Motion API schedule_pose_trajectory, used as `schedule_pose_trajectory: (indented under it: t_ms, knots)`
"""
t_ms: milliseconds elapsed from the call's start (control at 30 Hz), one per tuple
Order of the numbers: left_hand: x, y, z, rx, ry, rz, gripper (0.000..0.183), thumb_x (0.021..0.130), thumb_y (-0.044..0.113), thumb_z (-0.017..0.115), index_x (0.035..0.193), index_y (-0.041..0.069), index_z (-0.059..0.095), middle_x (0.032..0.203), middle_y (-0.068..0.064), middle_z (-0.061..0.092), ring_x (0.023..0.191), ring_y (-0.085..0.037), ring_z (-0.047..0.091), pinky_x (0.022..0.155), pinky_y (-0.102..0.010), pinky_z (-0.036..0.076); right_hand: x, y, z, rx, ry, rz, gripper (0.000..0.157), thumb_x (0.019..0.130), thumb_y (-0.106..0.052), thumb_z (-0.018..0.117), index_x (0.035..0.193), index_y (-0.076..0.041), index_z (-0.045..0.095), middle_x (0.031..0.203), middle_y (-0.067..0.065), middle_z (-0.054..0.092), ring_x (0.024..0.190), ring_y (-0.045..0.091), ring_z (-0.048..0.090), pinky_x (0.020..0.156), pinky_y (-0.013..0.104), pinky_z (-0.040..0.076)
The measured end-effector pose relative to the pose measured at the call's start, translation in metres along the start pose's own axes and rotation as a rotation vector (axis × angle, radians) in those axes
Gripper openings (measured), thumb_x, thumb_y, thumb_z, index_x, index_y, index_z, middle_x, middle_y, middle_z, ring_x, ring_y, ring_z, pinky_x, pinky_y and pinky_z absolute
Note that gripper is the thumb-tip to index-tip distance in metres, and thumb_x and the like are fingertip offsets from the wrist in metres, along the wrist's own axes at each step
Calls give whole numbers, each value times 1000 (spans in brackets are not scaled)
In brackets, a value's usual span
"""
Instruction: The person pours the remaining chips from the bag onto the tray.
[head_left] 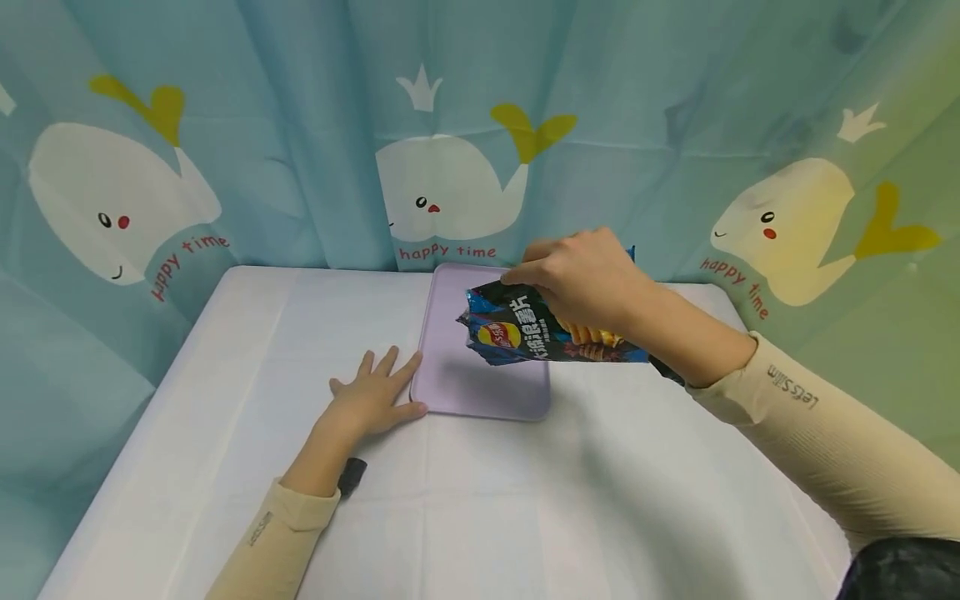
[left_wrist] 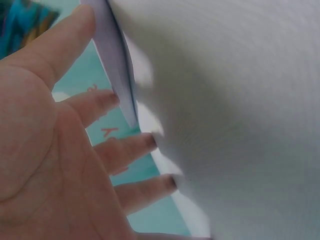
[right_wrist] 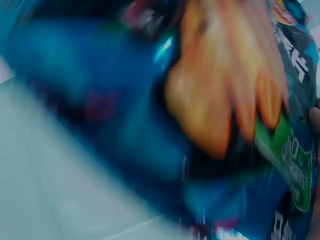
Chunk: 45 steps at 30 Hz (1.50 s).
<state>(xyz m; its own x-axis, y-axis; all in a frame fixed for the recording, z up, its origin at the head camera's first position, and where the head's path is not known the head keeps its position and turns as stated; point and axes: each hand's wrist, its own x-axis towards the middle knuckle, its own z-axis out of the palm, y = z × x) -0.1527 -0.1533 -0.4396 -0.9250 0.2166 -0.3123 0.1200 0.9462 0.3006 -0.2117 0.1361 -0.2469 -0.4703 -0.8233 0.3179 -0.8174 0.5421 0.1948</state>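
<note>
head view: right hand (head_left: pixel 581 279) grips chip bag (head_left: pixel 536 329) above tray (head_left: pixel 480 387); left hand (head_left: pixel 375 400) flat.

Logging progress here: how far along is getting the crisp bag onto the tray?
Done: the right hand has lifted the dark blue foil crisp bag. In hand: it hangs above the flat lilac plastic tray, whose edge the left hand touches with flat fingers. Left: setting it down.

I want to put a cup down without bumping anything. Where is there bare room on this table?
The white table lies bare along its near edge between the two sleeves, and on its far left beyond the left hand. It is crowded mid-table: the left hand rests flat against the purple tray, and the right hand holds the chip bag above it.
</note>
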Motion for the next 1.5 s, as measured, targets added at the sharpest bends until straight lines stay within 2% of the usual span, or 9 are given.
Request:
schedule_pose_trajectory:
  t_ms: [200,467,800,1233,1500]
  knots:
    - [-1,0,1,5,6,-8,86,91,60,62,160,24,24,165,-21,17,148,-55,8,96,-88,14,3,-1,-3,1,-6,3,40,88,2,58,111,-25,79,91,-3,74,49,17,53,38,29,30]
    - [-2,2,-1,3,3,-4,86,91,60,61,160,24,24,165,-20,17,148,-55,8,96,-88,14,3,-1,-3,3,14,-2,40,88,3,59,109,-24,79,89,-3,73,46,16,49,38,28,27]
    - [0,0,1,1,2,13,85,92,60,60,160,24,23,165,-20,16,148,-54,7,96,-88,14,4,-4,-5,-13,-28,-9,39,87,1,62,110,-24,79,93,-3,74,51,18,56,38,32,37]
    - [-2,-2,-2,5,6,42,84,94,60,57,161,24,21,165,-20,16,148,-54,8,94,-89,16,6,-6,-8,-27,-65,-19,42,87,4,59,112,-24,78,96,-3,74,49,17,52,38,31,34]
    - [-2,-2,-3,9,-3,35,84,94,60,57,161,24,20,165,-20,15,148,-54,8,94,-89,16,7,-10,-9,-53,-52,-49,41,87,4,58,111,-23,78,95,-3,74,52,19,57,37,31,35]
